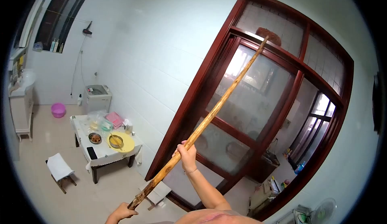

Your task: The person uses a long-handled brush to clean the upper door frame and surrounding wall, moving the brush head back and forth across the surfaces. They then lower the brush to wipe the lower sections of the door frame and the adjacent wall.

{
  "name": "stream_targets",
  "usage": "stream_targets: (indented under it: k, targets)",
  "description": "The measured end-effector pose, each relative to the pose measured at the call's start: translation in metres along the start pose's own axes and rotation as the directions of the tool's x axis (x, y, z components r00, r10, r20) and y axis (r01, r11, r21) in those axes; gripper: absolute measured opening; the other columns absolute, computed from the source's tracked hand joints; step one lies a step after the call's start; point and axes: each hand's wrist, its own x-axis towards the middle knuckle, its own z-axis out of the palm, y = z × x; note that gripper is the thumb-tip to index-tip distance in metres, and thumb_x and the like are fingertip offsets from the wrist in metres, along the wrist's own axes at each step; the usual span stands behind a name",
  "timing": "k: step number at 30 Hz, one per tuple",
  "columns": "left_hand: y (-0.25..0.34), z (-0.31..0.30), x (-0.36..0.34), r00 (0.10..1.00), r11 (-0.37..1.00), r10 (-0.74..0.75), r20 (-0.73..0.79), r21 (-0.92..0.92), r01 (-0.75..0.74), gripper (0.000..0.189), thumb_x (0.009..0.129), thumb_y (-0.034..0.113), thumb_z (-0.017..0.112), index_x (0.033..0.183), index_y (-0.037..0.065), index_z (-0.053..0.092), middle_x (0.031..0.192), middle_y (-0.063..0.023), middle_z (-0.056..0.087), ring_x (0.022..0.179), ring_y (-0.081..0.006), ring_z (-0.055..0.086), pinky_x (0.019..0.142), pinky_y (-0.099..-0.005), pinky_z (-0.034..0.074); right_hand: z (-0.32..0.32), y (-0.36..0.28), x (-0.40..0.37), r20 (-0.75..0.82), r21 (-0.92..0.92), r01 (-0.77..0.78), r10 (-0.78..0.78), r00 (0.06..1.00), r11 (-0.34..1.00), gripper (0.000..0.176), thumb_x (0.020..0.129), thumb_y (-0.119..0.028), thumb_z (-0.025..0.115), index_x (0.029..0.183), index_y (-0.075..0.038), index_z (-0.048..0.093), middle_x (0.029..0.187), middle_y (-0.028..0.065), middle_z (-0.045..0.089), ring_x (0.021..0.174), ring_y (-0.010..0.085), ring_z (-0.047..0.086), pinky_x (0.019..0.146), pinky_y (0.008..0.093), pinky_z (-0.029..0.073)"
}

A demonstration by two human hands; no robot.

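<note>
A long-handled broom with a knotty wooden pole slants up across the view. Its brown bristle head is against the transom glass, at the ledge of the dark red door frame. My right hand is closed around the middle of the pole. Lower down, my left hand grips the dark, rough butt end. Behind the pole stands a frosted glass sliding door.
At left is a table with a yellow tray, a bowl of food and a phone. A stool, washing machine and pink basin stand on the floor. A fan is lower right.
</note>
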Motion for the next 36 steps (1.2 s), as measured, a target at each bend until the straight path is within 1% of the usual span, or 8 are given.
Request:
stream_targets:
  k: [1, 2, 6, 14, 20, 24, 28, 36]
  targets:
    - [0.003, 0.003, 0.002, 0.999, 1.0, -0.015, -0.048, 0.01, 0.015, 0.027, 0.067, 0.016, 0.074, 0.059, 0.004, 0.051, 0.053, -0.0016, 0.05, 0.046, -0.0107, 0.046, 0.044, -0.0259, 0.038, -0.007, 0.001, 0.0, -0.013, -0.002, -0.006, 0.006, 1.0, 1.0, 0.023, 0.08, -0.001, 0.053, 0.098, -0.002, 0.038, 0.07, 0.0089, 0.052, 0.057, 0.0182, 0.056, 0.052, 0.0344, 0.052]
    - [-0.012, 0.004, 0.024, 0.998, 1.0, -0.016, 0.055, -0.011, 0.016, 0.028, 0.066, 0.018, 0.075, 0.059, 0.005, 0.051, 0.053, -0.0015, 0.05, 0.046, -0.0107, 0.046, 0.044, -0.0259, 0.039, -0.014, 0.0, 0.0, -0.031, 0.011, 0.016, -0.016, 0.999, 1.0, 0.023, 0.08, -0.001, 0.053, 0.098, -0.002, 0.038, 0.07, 0.0089, 0.052, 0.057, 0.0184, 0.056, 0.052, 0.0342, 0.052]
    - [-0.014, 0.008, 0.084, 0.993, 0.997, 0.069, 0.098, 0.033, -0.072, 0.029, 0.065, 0.021, 0.075, 0.059, 0.004, 0.052, 0.054, -0.0016, 0.051, 0.046, -0.0113, 0.047, 0.045, -0.0264, 0.039, -0.034, -0.015, 0.023, -0.057, -0.012, 0.066, -0.066, 0.996, 0.998, 0.023, 0.081, -0.002, 0.053, 0.097, -0.002, 0.037, 0.069, 0.0089, 0.051, 0.055, 0.0189, 0.055, 0.051, 0.0338, 0.052]
    - [0.088, 0.024, 0.146, 0.971, 0.971, 0.238, -0.004, 0.029, -0.238, 0.026, 0.065, 0.022, 0.071, 0.064, 0.001, 0.055, 0.057, -0.0028, 0.052, 0.048, -0.0134, 0.05, 0.046, -0.0293, 0.041, -0.055, -0.067, 0.129, -0.128, -0.094, 0.157, -0.168, 0.977, 0.983, 0.019, 0.078, -0.002, 0.051, 0.093, -0.001, 0.04, 0.064, 0.0096, 0.05, 0.047, 0.019, 0.053, 0.044, 0.0326, 0.05]
    - [0.071, 0.011, 0.123, 0.975, 0.976, 0.216, -0.054, 0.018, -0.215, 0.025, 0.065, 0.019, 0.071, 0.064, 0.001, 0.054, 0.054, -0.0032, 0.05, 0.046, -0.0143, 0.048, 0.043, -0.0282, 0.038, -0.031, -0.045, 0.131, -0.01, -0.083, 0.159, -0.161, 0.987, 0.984, 0.022, 0.079, -0.002, 0.053, 0.095, -0.001, 0.038, 0.066, 0.0098, 0.051, 0.05, 0.0194, 0.055, 0.046, 0.0334, 0.051]
    - [0.021, -0.026, 0.077, 0.995, 0.991, 0.09, -0.049, -0.093, -0.094, 0.024, 0.064, 0.015, 0.072, 0.06, 0.005, 0.051, 0.053, -0.0025, 0.048, 0.044, -0.0122, 0.045, 0.042, -0.0277, 0.036, 0.004, 0.006, 0.099, 0.099, -0.1, 0.142, -0.132, 0.986, 0.985, 0.03, 0.081, -0.005, 0.056, 0.102, 0.0, 0.034, 0.068, 0.0109, 0.053, 0.053, 0.0207, 0.058, 0.05, 0.0336, 0.051]
    - [0.013, -0.038, 0.053, 0.996, 0.99, 0.022, -0.082, -0.137, -0.033, 0.024, 0.064, 0.015, 0.072, 0.059, 0.005, 0.05, 0.052, -0.0025, 0.048, 0.043, -0.0123, 0.045, 0.041, -0.028, 0.034, 0.035, -0.005, 0.089, 0.142, -0.084, 0.117, -0.104, 0.984, 0.99, 0.03, 0.081, -0.006, 0.056, 0.101, 0.002, 0.036, 0.069, 0.0107, 0.053, 0.053, 0.02, 0.057, 0.051, 0.0324, 0.05]
    - [0.131, -0.003, 0.102, 0.987, 0.987, 0.158, 0.014, -0.046, -0.157, 0.024, 0.067, 0.015, 0.068, 0.056, 0.005, 0.05, 0.047, -0.0068, 0.049, 0.038, -0.0155, 0.045, 0.037, -0.0297, 0.033, -0.007, -0.077, 0.205, 0.177, -0.176, 0.238, -0.208, 0.962, 0.955, 0.017, 0.081, -0.015, 0.058, 0.086, -0.003, 0.048, 0.065, 0.0077, 0.054, 0.053, 0.018, 0.057, 0.048, 0.0313, 0.05]
